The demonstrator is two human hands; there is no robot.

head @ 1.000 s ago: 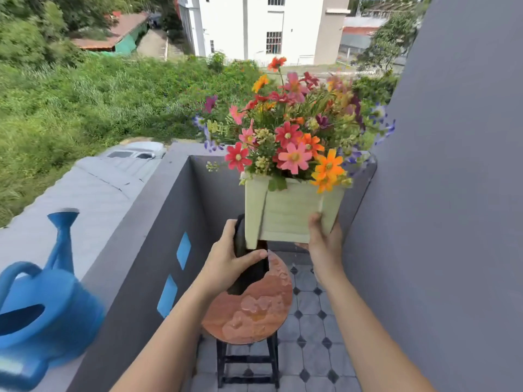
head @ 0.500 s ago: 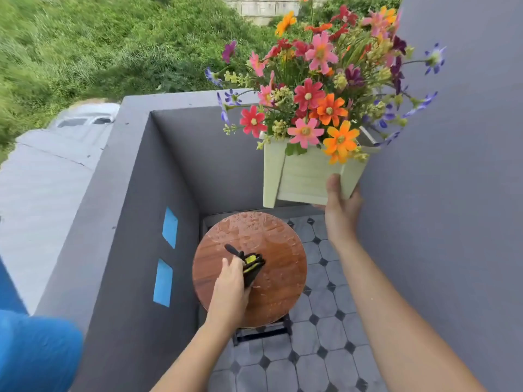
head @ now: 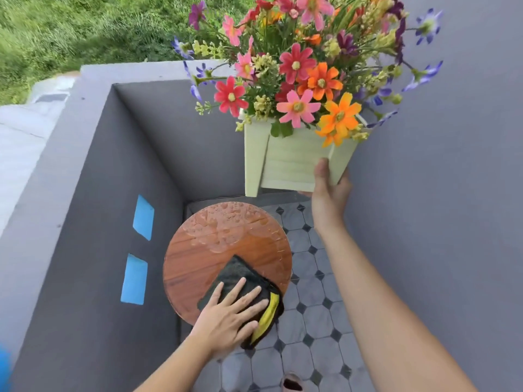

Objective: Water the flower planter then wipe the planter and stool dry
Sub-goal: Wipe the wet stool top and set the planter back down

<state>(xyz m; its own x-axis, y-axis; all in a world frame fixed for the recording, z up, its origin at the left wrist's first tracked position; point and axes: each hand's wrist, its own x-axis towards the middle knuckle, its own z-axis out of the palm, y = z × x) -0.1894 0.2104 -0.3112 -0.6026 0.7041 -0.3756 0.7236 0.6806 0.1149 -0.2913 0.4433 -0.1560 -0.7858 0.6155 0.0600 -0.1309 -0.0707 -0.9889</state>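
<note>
A round wooden stool [head: 209,250] stands on the tiled floor, its far half beaded with water drops. My left hand [head: 229,315] lies flat, fingers spread, pressing a dark cloth with a yellow edge [head: 240,274] onto the stool's near right part. My right hand [head: 328,190] grips the lower right corner of the pale green planter [head: 288,162] and holds it in the air above and behind the stool. The planter is full of red, pink, orange and purple flowers [head: 300,69].
A grey parapet wall [head: 93,210] with two blue openings runs along the left and far side. A tall grey wall [head: 441,193] closes the right. The floor [head: 314,323] has grey octagonal tiles. A blue sliver of the watering can [head: 4,369] shows at bottom left.
My left hand went from gripping the bunched cloth to pressing it spread flat on the stool's near edge. The planter stays lifted in my right hand; the view tilted further down.
</note>
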